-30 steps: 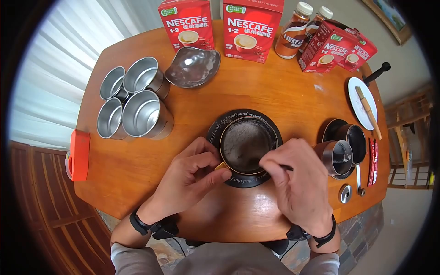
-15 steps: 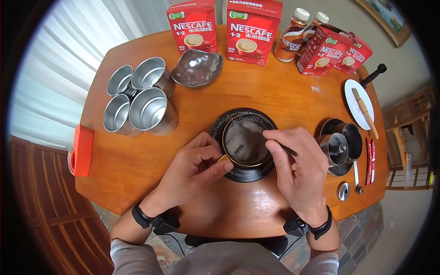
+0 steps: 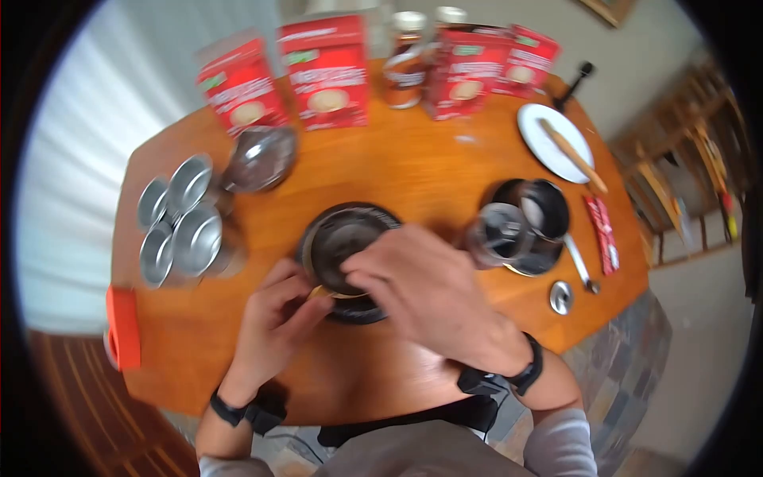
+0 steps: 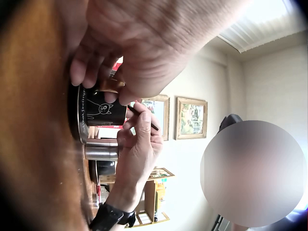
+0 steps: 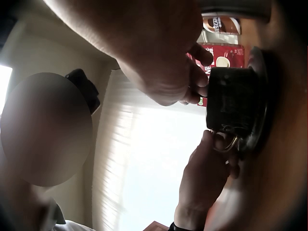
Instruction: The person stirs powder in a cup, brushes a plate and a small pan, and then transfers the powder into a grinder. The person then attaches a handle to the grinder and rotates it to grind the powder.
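Observation:
A black cup (image 3: pixel 338 242) with a gold rim and a pale cat drawing stands on a black lettered saucer (image 3: pixel 358 312) near the table's front. My left hand (image 3: pixel 274 318) pinches the cup's gold handle (image 4: pixel 113 85) with thumb and fingers. Over the cup's right side, my right hand (image 3: pixel 437 294) grips a thin dark stick-like utensil (image 4: pixel 153 126). Its lower end is hidden in the cup. The right wrist view has the right fingers close at the cup's rim. Dark contents show inside the cup in the head view, blurred.
To the left stand several steel cups (image 3: pixel 197 238) and a dark wavy bowl (image 3: pixel 261 157). Red boxes (image 3: pixel 324 75) and bottles (image 3: pixel 405 63) line the back. Rightward are a metal pot (image 3: pixel 501 230), a white plate (image 3: pixel 536 131) bearing a brush, and red sachets (image 3: pixel 602 230).
The head view has turned, so the table's things sit further left and are blurred. My right hand has come across over the cup. The left keeps its pinch on the handle.

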`<state>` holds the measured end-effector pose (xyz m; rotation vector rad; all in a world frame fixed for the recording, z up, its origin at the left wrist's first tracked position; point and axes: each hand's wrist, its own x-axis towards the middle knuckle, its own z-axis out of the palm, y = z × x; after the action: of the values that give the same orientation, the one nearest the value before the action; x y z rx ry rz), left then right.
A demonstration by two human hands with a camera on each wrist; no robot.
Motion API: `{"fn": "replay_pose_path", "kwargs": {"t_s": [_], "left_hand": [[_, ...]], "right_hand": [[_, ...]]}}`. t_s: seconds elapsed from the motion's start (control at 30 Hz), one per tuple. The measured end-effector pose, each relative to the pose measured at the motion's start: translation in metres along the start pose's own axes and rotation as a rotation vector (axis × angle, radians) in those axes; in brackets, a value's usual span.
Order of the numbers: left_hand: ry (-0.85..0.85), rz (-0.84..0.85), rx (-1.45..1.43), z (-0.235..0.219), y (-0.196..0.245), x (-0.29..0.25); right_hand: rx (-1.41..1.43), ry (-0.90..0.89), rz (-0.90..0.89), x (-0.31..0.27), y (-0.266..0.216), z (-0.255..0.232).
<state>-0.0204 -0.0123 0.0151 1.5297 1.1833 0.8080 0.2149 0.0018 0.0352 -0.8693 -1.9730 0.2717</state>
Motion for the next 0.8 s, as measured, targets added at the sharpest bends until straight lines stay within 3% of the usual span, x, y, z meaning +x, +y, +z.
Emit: {"fn": "replay_pose_path", "kwargs": {"t_s": [0.03,0.1,0.2,0.33,0.53,0.8], "left_hand": [[0.002,-0.013,-0.034,0.001,0.0,0.0],[0.009,-0.026,-0.096,0.002,0.003,-0.001],[0.009,-0.043,-0.139,0.002,0.006,-0.001],[0.012,-0.004,-0.126,0.001,0.0,-0.002],[0.0,0.011,-0.082,0.004,0.002,-0.001],[-0.005,0.02,-0.082,0.003,-0.001,-0.001]], "right_hand": [[0.024,0.044,0.009,-0.002,0.0,0.003],[0.014,-0.071,0.082,-0.005,-0.003,0.002],[-0.025,-0.106,0.007,-0.007,0.001,0.004],[-0.039,0.04,-0.029,-0.009,-0.001,0.007],[-0.194,0.035,0.004,-0.011,-0.001,0.003],[-0.054,0.072,-0.032,-0.013,-0.002,0.009]]}}
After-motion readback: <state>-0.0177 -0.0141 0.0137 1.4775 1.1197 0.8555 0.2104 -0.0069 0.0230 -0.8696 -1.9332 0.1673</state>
